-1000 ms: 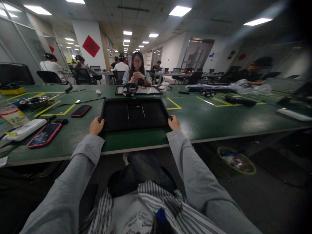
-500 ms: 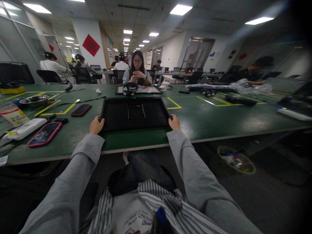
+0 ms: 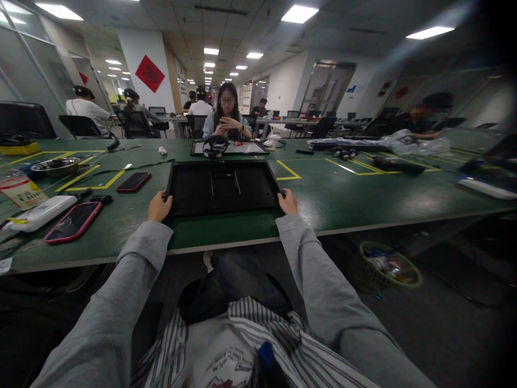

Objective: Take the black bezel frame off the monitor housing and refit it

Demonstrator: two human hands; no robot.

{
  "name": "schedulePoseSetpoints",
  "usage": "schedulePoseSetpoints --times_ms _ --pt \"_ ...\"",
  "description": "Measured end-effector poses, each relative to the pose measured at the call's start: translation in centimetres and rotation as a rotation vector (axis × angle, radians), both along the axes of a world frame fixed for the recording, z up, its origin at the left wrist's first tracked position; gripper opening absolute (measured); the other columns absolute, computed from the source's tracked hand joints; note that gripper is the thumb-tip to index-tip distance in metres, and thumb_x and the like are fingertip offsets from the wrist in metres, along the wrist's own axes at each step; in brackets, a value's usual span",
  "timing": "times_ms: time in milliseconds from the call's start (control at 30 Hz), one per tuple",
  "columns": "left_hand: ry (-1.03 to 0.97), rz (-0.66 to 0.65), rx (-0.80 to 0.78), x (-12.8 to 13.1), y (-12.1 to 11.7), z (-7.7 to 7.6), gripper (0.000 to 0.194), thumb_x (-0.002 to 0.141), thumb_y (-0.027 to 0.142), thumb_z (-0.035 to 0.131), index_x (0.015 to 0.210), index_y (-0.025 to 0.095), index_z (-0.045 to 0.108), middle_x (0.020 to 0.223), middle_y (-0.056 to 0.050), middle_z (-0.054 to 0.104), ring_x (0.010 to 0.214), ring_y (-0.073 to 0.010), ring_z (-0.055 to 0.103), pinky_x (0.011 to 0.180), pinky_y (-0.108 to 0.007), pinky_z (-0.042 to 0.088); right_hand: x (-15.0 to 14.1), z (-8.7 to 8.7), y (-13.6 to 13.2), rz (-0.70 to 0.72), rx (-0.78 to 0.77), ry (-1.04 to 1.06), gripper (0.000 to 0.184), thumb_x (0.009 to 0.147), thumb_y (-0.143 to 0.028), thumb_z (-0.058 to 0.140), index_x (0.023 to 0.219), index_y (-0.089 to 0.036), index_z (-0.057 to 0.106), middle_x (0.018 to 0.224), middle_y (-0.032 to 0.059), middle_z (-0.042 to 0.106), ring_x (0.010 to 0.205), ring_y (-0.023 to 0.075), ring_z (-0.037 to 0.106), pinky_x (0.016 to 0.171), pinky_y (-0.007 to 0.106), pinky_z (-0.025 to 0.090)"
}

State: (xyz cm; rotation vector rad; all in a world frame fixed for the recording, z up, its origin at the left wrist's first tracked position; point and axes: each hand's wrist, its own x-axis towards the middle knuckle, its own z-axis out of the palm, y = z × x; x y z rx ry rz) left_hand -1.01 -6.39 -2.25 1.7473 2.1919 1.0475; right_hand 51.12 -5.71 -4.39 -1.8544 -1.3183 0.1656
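Grey, soft-looking cuffed sleeves (image 3: 150,247) reach forward past the pale front edge of the tabletop (image 3: 363,199). The left grip (image 3: 159,206), a bare hand, is closed on the left side of a shallow black tray-like frame (image 3: 226,198), close to its near corner; the right grip (image 3: 288,202) clasps the opposite side at a matching spot. The frame thus lies between the two, spanning the whole gap, its long near edge just inside the tabletop's front edge. Whether its underside rests fully on the tabletop I cannot tell. It is rectangular, dark and matte, with a raised rim and two thin, shiny strips inside.

The tabletop is smooth green with a dull sheen. To the left lie a glossy phone (image 3: 73,222) in a pinkish-red case, a rounded white plastic device (image 3: 50,213), then a second red-edged phone (image 3: 134,182) and a round, shiny metal bowl (image 3: 56,171). Beyond the frame sits a flat dark-bordered panel (image 3: 252,147), with a black looped band (image 3: 215,146) at it; to the right, crinkled clear plastic (image 3: 422,144).
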Motion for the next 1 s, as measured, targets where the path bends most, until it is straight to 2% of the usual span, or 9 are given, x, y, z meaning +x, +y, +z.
schedulePoseSetpoints --times_ms 100,233,333,400,633,867,1000 --pt "0.058 0.011 0.028 0.3 -0.3 0.3 0.049 0.098 0.037 0.055 0.141 0.016 0.062 0.141 -0.016 0.066 0.127 -0.0293 0.062 0.110 -0.041 0.045 -0.1 0.2 -0.2 0.013 0.011 -0.004 0.041 0.091 -0.028 0.050 0.129 -0.019 0.064 0.129 0.0164 0.070 0.124 0.0337 0.056 0.108 0.056 0.044" --pt "0.139 0.055 0.121 1.0 -1.0 1.1 0.044 0.100 0.040 0.051 0.138 0.023 0.066 0.145 -0.014 0.063 0.137 -0.0335 0.053 0.117 -0.055 0.031 -0.4 0.8 -0.8 -0.005 0.072 -0.042 0.045 0.093 -0.026 0.044 0.133 -0.019 0.064 0.134 0.0164 0.067 0.129 0.0337 0.049 0.110 0.054 0.042" --pt "0.174 0.083 0.256 1.5 -1.5 1.6 0.047 0.103 0.040 0.046 0.144 0.023 0.061 0.148 -0.014 0.061 0.142 -0.0314 0.048 0.120 -0.055 0.022 -0.7 1.3 -1.3 -0.027 0.144 -0.080 0.051 0.096 -0.029 0.042 0.142 -0.017 0.060 0.135 0.0163 0.067 0.128 0.0336 0.049 0.109 0.051 0.042" --pt "0.175 0.105 0.288 1.7 -1.7 1.7 0.049 0.104 0.040 0.044 0.146 0.022 0.059 0.147 -0.015 0.061 0.142 -0.0310 0.047 0.120 -0.054 0.020 -0.9 1.5 -1.5 -0.021 0.162 -0.091 0.053 0.097 -0.031 0.043 0.146 -0.017 0.057 0.131 0.0164 0.069 0.123 0.0334 0.051 0.108 0.051 0.042" --pt "0.148 0.103 0.211 1.7 -1.5 1.5 0.044 0.102 0.040 0.048 0.139 0.024 0.065 0.150 -0.011 0.061 0.146 -0.0304 0.043 0.120 -0.056 0.019 -1.0 1.3 -1.4 -0.007 0.119 -0.094 0.048 0.093 -0.029 0.046 0.137 -0.019 0.065 0.128 0.0157 0.070 0.121 0.0347 0.053 0.107 0.052 0.043" --pt "0.133 0.118 0.220 1.7 -1.6 1.4 0.043 0.101 0.041 0.049 0.137 0.026 0.066 0.149 -0.009 0.062 0.148 -0.0305 0.042 0.121 -0.058 0.019 -0.6 1.1 -1.3 -0.027 0.129 -0.094 0.050 0.092 -0.030 0.047 0.137 -0.018 0.066 0.123 0.0168 0.072 0.119 0.0348 0.052 0.105 0.052 0.044" --pt "0.080 0.135 0.172 1.6 -1.7 1.3 0.040 0.099 0.041 0.053 0.133 0.028 0.069 0.147 -0.008 0.064 0.148 -0.0323 0.042 0.120 -0.062 0.017 -0.3 0.7 -1.1 -0.018 0.119 -0.113 0.049 0.092 -0.028 0.047 0.134 -0.014 0.068 0.125 0.0184 0.071 0.121 0.0346 0.052 0.107 0.052 0.043"
